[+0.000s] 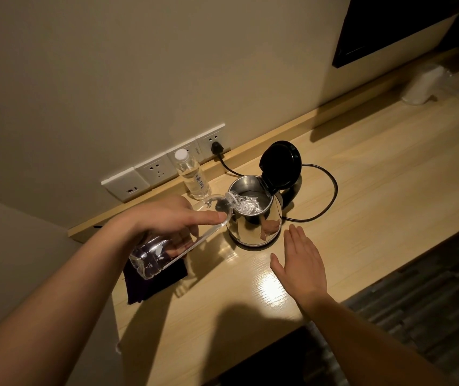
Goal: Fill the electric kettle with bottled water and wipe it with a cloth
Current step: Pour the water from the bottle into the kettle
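A steel electric kettle (246, 227) stands on the wooden desk (362, 176) with its black lid (279, 162) flipped up. My left hand (167, 218) grips a clear plastic water bottle (167, 249) tipped neck-down over the kettle's mouth, and water lies inside the kettle. My right hand (302, 263) rests flat and open on the desk just right of the kettle, holding nothing. A dark cloth (150, 280) lies on the desk under the tilted bottle, partly hidden by it.
A second capped water bottle (192, 174) stands upright by the wall sockets (164, 165). The kettle's black cord (328, 190) loops behind it to a plug. A white roll-like object (423, 84) sits far right. The desk's front edge runs diagonally at right.
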`<action>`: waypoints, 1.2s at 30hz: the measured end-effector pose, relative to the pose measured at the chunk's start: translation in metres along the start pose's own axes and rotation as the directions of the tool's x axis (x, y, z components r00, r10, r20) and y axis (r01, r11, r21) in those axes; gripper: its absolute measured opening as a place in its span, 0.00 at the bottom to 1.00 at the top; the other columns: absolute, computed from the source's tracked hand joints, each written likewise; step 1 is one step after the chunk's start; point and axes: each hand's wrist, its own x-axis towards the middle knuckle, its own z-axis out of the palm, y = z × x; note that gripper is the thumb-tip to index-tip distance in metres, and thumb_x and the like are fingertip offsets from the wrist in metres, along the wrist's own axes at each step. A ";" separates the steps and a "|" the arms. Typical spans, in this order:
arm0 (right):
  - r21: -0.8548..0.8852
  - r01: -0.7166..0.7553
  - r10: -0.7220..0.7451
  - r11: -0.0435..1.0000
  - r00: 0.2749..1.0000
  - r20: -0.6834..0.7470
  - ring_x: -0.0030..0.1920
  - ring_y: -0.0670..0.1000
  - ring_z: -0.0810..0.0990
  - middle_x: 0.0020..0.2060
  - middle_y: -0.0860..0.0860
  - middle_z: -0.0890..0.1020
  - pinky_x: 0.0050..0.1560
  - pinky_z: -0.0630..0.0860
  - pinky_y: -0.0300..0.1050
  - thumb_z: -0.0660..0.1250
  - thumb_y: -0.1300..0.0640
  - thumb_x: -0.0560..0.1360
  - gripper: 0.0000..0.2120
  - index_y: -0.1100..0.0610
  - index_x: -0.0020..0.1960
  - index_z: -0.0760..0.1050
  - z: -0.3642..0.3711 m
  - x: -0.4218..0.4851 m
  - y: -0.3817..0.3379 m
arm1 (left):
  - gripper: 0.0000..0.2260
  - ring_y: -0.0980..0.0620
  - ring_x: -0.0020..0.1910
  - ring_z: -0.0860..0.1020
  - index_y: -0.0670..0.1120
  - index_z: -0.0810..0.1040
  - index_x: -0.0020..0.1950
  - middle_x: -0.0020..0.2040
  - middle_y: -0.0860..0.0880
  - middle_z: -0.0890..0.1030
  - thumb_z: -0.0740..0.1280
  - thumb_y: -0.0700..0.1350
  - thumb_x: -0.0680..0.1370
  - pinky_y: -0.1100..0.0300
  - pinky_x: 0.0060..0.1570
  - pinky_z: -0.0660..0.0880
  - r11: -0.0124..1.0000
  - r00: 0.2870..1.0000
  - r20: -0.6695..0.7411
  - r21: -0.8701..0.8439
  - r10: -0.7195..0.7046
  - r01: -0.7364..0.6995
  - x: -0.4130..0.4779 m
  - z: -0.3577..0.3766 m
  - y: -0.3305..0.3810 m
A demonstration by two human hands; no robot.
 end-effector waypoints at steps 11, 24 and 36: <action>0.010 0.010 -0.010 1.000 1.000 0.007 0.84 0.53 0.53 0.83 0.55 0.59 0.82 0.56 0.53 0.50 0.35 0.82 0.38 0.58 0.83 0.58 -0.001 0.001 0.000 | 0.30 0.45 0.26 0.77 0.42 0.80 0.35 0.28 0.43 0.81 0.72 0.72 0.66 0.57 0.34 0.78 0.998 1.000 -0.009 0.061 -0.014 0.015 0.000 -0.004 0.015; -0.004 0.002 -0.002 1.000 1.000 -0.003 0.84 0.53 0.54 0.83 0.55 0.60 0.81 0.55 0.51 0.51 0.35 0.82 0.38 0.58 0.83 0.59 0.002 0.001 0.000 | 0.42 0.53 0.30 0.86 0.44 0.84 0.46 0.32 0.50 0.87 0.64 0.81 0.56 0.59 0.36 0.80 0.909 0.989 -0.130 0.400 -0.075 0.121 0.014 -0.009 0.047; 0.021 0.005 -0.005 1.000 1.000 -0.003 0.84 0.53 0.54 0.83 0.56 0.61 0.82 0.56 0.52 0.53 0.36 0.81 0.37 0.59 0.82 0.60 0.000 0.001 -0.001 | 0.37 0.53 0.31 0.81 0.44 0.82 0.44 0.36 0.49 0.84 0.70 0.77 0.60 0.61 0.27 0.74 0.802 0.967 -0.220 0.550 -0.130 0.233 0.021 -0.013 0.075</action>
